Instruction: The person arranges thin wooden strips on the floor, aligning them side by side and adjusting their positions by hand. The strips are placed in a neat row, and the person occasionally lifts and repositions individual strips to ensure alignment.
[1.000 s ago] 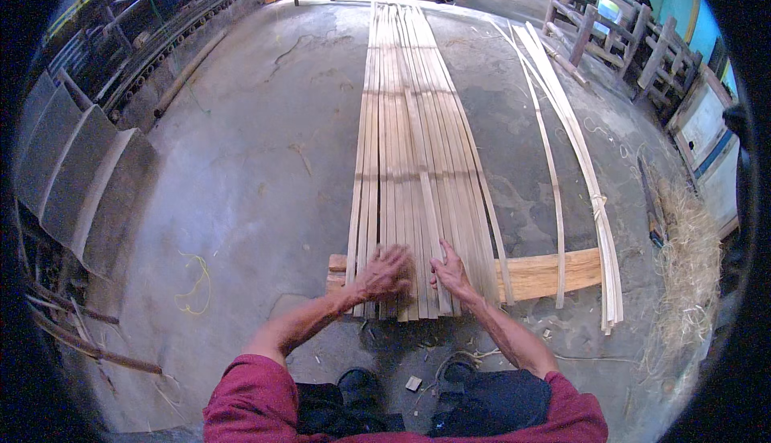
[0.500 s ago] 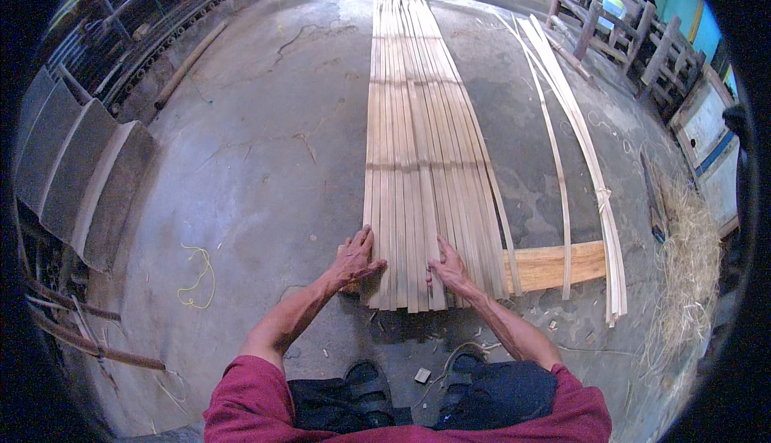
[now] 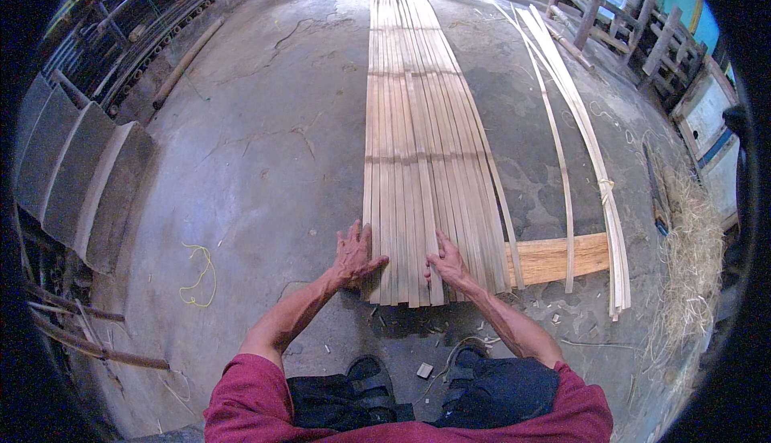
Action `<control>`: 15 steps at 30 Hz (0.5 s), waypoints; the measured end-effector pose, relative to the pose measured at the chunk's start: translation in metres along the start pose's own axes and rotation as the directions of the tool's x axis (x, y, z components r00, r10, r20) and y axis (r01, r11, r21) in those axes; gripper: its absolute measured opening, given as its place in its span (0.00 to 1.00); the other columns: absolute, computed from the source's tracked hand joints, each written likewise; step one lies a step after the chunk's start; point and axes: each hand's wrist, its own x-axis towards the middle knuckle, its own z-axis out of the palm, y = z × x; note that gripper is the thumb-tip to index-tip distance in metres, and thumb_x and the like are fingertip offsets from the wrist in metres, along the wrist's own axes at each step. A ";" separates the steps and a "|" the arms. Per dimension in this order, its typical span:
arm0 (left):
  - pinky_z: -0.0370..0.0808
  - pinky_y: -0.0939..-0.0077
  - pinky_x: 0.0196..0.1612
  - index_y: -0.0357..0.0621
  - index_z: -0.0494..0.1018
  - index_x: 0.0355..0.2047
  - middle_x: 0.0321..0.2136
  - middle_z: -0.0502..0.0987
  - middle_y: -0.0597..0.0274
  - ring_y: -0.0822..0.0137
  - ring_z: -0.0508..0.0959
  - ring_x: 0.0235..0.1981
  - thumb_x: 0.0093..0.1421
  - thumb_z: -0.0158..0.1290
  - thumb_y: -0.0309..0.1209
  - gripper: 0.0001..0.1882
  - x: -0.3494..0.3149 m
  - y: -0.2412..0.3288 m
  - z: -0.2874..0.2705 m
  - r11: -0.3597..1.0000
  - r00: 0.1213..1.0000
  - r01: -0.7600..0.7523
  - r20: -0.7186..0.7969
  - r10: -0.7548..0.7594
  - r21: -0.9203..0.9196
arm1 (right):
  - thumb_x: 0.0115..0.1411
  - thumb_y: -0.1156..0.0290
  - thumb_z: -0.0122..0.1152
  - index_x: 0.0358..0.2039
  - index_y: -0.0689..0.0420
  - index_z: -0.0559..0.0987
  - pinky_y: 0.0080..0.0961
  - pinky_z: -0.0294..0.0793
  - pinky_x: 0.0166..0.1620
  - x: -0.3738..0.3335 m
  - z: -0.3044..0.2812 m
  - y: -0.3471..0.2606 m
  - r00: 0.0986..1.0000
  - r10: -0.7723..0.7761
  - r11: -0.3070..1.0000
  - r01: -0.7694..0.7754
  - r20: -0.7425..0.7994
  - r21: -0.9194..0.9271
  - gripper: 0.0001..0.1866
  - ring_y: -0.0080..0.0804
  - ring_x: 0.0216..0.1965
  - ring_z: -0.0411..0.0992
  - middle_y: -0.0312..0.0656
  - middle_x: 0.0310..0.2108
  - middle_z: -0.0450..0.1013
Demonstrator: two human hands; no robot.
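Long, narrow bamboo strips (image 3: 401, 122) lie side by side on the floor, running away from me, their near ends resting over a wooden board (image 3: 562, 257). My left hand (image 3: 352, 257) rests spread at the left edge of the row, its thumb reaching over the outer strips. Near the close end, my right hand (image 3: 450, 266) has its fingers bent around one bamboo strip (image 3: 434, 282) lying on top of the others. The fingertips beneath that strip are partly hidden.
Right of the row lie a single loose strip (image 3: 564, 178) and a tied bundle of pale strips (image 3: 598, 166). Beyond them is a heap of fine shavings (image 3: 691, 258). Curved grey sheets (image 3: 88, 170) stand at left, near a yellow string (image 3: 205, 278). A wooden rack (image 3: 618, 21) stands far right.
The fingers of my left hand have spread a little more at the row's edge. My right hand stays at nearly the same place on the strip. The view has shifted slightly.
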 end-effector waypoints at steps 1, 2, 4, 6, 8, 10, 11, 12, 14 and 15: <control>0.37 0.42 0.58 0.33 0.45 0.57 0.58 0.47 0.44 0.47 0.46 0.60 0.46 0.49 0.57 0.49 0.000 0.000 0.000 0.999 0.999 0.045 0.010 -0.045 0.016 | 0.53 0.75 0.49 0.59 0.58 0.45 0.25 0.73 0.22 0.001 0.000 0.002 1.000 0.000 1.000 0.000 -0.007 -0.007 0.35 0.27 0.18 0.70 0.41 0.22 0.69; 0.37 0.41 0.57 0.33 0.45 0.57 0.58 0.47 0.45 0.47 0.46 0.60 0.45 0.49 0.58 0.50 0.000 0.000 0.000 0.999 0.999 0.045 0.019 -0.045 -0.006 | 0.53 0.75 0.49 0.59 0.58 0.45 0.25 0.73 0.22 0.002 0.001 0.004 1.000 -0.020 1.000 0.020 -0.003 -0.002 0.35 0.27 0.18 0.69 0.41 0.22 0.69; 0.36 0.39 0.57 0.33 0.45 0.57 0.58 0.49 0.46 0.47 0.47 0.60 0.44 0.49 0.60 0.51 0.001 0.001 0.000 0.998 0.998 0.047 0.031 -0.046 -0.031 | 0.53 0.75 0.49 0.59 0.58 0.45 0.24 0.72 0.21 0.003 0.002 0.006 1.000 -0.029 1.000 0.029 -0.010 0.003 0.36 0.26 0.18 0.69 0.42 0.23 0.69; 0.36 0.38 0.56 0.33 0.45 0.57 0.58 0.50 0.47 0.48 0.48 0.60 0.44 0.49 0.60 0.52 0.001 0.000 -0.001 0.998 0.998 0.050 0.040 -0.049 -0.035 | 0.54 0.76 0.48 0.59 0.59 0.45 0.23 0.70 0.19 0.002 0.004 0.005 0.997 -0.056 0.998 0.054 -0.056 -0.033 0.35 0.25 0.17 0.68 0.41 0.22 0.68; 0.36 0.37 0.56 0.34 0.45 0.57 0.58 0.51 0.48 0.48 0.48 0.60 0.43 0.50 0.60 0.52 0.001 0.000 -0.002 0.998 0.998 0.049 0.045 -0.048 -0.030 | 0.55 0.77 0.47 0.59 0.61 0.46 0.20 0.68 0.16 -0.003 0.007 -0.003 0.985 -0.052 0.992 0.032 -0.167 -0.120 0.33 0.23 0.15 0.66 0.39 0.20 0.67; 0.37 0.37 0.55 0.35 0.45 0.57 0.58 0.51 0.48 0.48 0.49 0.60 0.43 0.50 0.61 0.52 0.001 0.000 -0.003 0.999 0.997 0.050 0.054 -0.049 -0.012 | 0.55 0.76 0.47 0.58 0.63 0.49 0.18 0.65 0.15 -0.010 0.009 -0.020 0.946 -0.200 0.950 0.124 -0.256 -0.287 0.31 0.20 0.13 0.63 0.36 0.16 0.64; 0.37 0.37 0.55 0.35 0.45 0.57 0.58 0.51 0.49 0.49 0.49 0.60 0.43 0.50 0.61 0.52 0.002 -0.001 -0.003 0.999 0.998 0.042 0.050 -0.041 -0.008 | 0.56 0.76 0.47 0.58 0.63 0.50 0.17 0.64 0.14 -0.013 0.009 -0.032 0.913 -0.279 0.913 0.157 -0.296 -0.377 0.30 0.19 0.12 0.62 0.34 0.15 0.63; 0.37 0.36 0.55 0.35 0.45 0.57 0.58 0.51 0.49 0.49 0.49 0.60 0.43 0.49 0.61 0.52 0.002 -0.001 -0.003 0.999 0.998 0.035 0.050 -0.035 -0.003 | 0.56 0.76 0.46 0.58 0.63 0.50 0.17 0.63 0.14 -0.015 0.009 -0.046 0.901 -0.320 0.911 0.207 -0.295 -0.355 0.30 0.18 0.12 0.61 0.33 0.14 0.62; 0.37 0.36 0.55 0.35 0.46 0.57 0.58 0.51 0.49 0.50 0.49 0.60 0.43 0.49 0.61 0.52 0.001 -0.002 -0.001 1.000 0.999 0.022 0.041 -0.022 0.001 | 0.56 0.75 0.46 0.58 0.63 0.51 0.16 0.61 0.14 -0.018 0.008 -0.077 0.855 -0.432 0.883 0.336 -0.287 -0.327 0.29 0.17 0.11 0.59 0.30 0.12 0.60; 0.37 0.36 0.55 0.35 0.46 0.57 0.58 0.51 0.49 0.51 0.49 0.60 0.43 0.49 0.61 0.52 0.001 -0.002 0.000 1.000 0.999 0.014 0.032 -0.014 0.000 | 0.57 0.75 0.45 0.58 0.63 0.51 0.16 0.61 0.14 -0.019 0.005 -0.094 0.861 -0.426 0.886 0.336 -0.278 -0.318 0.29 0.16 0.11 0.59 0.30 0.12 0.59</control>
